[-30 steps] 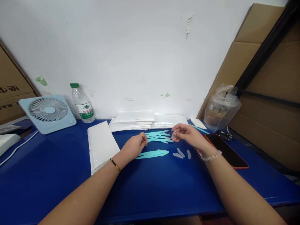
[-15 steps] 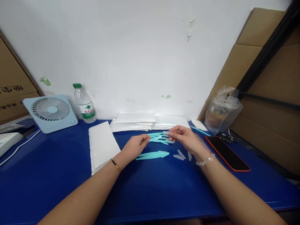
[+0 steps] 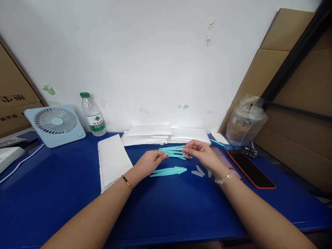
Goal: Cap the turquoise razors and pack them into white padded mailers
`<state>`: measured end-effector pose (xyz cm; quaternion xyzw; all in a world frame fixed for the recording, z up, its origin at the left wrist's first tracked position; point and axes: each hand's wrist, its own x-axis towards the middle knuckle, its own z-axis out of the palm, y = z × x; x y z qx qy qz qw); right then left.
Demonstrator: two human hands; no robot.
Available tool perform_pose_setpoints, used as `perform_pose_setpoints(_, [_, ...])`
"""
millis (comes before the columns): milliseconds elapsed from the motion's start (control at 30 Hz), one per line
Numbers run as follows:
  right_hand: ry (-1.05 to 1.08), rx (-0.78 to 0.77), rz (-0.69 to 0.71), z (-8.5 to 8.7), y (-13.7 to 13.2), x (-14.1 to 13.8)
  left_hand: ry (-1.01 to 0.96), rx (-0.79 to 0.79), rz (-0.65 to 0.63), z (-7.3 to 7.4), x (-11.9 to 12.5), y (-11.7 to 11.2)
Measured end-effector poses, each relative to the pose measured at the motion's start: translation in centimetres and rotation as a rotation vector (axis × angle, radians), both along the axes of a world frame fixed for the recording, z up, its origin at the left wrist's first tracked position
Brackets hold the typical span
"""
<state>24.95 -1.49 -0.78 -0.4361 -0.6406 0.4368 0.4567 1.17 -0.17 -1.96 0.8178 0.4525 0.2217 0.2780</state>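
Note:
My left hand (image 3: 149, 164) is closed in a pinch at the left end of the turquoise eyebrow razors, seemingly on one razor's handle, partly hidden by the fingers. Facing it, my right hand (image 3: 201, 154) pinches a small translucent blade cover (image 3: 181, 149) between thumb and forefinger. Behind and between the fingertips lie several turquoise eyebrow razors (image 3: 172, 152) on the blue table. Closer to me rests a second small bunch of razors (image 3: 169, 171), blades to the right. Several loose translucent covers (image 3: 198, 171) lie below my right hand.
White padded mailers (image 3: 147, 130) line the wall, and another stack (image 3: 114, 162) lies left. A water bottle (image 3: 94, 117) and blue fan (image 3: 55, 122) stand back left. On the right are a phone (image 3: 250, 169), a second phone (image 3: 220, 156) and a bagged drink cup (image 3: 243, 121).
My right hand has shifted slightly, and more of the phone beside it shows. The razor that angled up from my left fingertips is now harder to make out. The loose covers stay put.

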Motion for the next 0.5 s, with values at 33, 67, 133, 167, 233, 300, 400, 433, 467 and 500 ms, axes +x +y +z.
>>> perform_pose_setpoints(33, [-0.005,0.004,0.002,0.07,-0.03,-0.01,-0.005,0.000,0.004,-0.01,-0.02,0.02])
perform_pose_setpoints(67, [-0.012,0.007,0.004,0.13,-0.06,-0.02,-0.010,0.001,0.007,-0.02,-0.03,0.03])
perform_pose_setpoints(133, [-0.035,0.011,0.012,0.17,-0.08,-0.05,-0.013,0.003,0.005,-0.04,-0.05,0.03])
perform_pose_setpoints(167, [-0.046,0.013,0.019,0.14,-0.07,-0.07,-0.011,0.005,0.003,-0.04,-0.04,0.02])
perform_pose_setpoints(233, [-0.057,0.018,0.034,-0.03,-0.01,-0.09,0.009,0.016,0.004,-0.03,-0.01,-0.02])
perform_pose_setpoints(300, [-0.060,0.027,0.051,-0.25,0.06,-0.11,0.042,0.032,0.010,0.01,0.04,-0.07])
perform_pose_setpoints(400, [-0.075,0.035,0.073,-0.45,0.10,-0.18,0.081,0.053,0.018,0.07,0.12,-0.12])
perform_pose_setpoints(433, [-0.079,0.037,0.079,-0.45,0.09,-0.21,0.085,0.057,0.018,0.09,0.13,-0.13])
perform_pose_setpoints(467, [-0.081,0.040,0.083,-0.42,0.07,-0.26,0.084,0.059,0.017,0.10,0.14,-0.13])
perform_pose_setpoints(500, [-0.081,0.046,0.080,-0.37,0.04,-0.29,0.082,0.059,0.016,0.10,0.14,-0.12])
